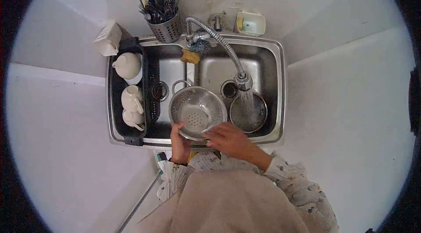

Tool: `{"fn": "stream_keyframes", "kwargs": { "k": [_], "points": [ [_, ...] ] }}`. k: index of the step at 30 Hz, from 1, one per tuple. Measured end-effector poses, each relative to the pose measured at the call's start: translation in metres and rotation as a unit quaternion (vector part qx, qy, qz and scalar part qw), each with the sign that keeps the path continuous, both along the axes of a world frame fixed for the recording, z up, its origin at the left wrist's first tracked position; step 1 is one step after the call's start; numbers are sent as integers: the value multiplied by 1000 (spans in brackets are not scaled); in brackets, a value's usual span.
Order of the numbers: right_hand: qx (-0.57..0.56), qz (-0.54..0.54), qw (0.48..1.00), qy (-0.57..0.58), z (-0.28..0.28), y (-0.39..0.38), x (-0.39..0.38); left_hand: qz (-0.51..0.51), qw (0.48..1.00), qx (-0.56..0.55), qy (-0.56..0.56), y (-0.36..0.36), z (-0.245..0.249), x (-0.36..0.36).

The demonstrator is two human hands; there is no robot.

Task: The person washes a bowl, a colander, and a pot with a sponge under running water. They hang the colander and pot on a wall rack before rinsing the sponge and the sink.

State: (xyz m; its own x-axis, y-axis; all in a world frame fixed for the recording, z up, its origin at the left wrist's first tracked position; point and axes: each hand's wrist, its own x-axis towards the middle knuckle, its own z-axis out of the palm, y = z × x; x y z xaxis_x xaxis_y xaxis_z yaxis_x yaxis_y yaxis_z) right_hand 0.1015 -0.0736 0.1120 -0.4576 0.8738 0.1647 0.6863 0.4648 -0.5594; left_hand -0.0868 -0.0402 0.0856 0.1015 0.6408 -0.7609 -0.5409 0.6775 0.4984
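Observation:
A stainless steel colander [195,119] is held over the middle of the double sink, tilted so that I look into its perforated bowl. My left hand [179,143] grips its near left rim, thumb over the edge and the other fingers hidden beneath. At the near right rim, my right hand [229,140] has its fingers bent against the metal; their tips are partly blurred. Water runs from the flexible faucet [242,79] into a round pan [248,112] in the right basin, just beside the colander.
A black rack [116,119] with white cups [132,99] stands on the sink's left side. A sponge [190,56] lies on the divider. Behind are a cutlery holder [166,30] full of utensils and a small white container [251,23]. A white basket [108,40] stands at the back left.

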Motion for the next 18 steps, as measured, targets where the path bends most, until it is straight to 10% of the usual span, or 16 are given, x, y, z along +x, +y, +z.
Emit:
{"fn": "stream_keyframes", "kwargs": {
  "k": [5, 9, 14, 18],
  "points": [
    [25, -349, 929, 117, 26, 76, 104, 76, 997, 6, -2, 2, -35, -19],
    [28, -401, 911, 91, -25, 206, 176, 81, 996, -21, 11, 1, -58, -16],
    [115, -154, 966, -174, -87, 309, 206, 41, 998, 10, 43, 12, -32, 25],
    [20, -157, 949, -273, -84, 325, 202, 31, 999, -30, -14, 8, -60, 43]
  ]
}}
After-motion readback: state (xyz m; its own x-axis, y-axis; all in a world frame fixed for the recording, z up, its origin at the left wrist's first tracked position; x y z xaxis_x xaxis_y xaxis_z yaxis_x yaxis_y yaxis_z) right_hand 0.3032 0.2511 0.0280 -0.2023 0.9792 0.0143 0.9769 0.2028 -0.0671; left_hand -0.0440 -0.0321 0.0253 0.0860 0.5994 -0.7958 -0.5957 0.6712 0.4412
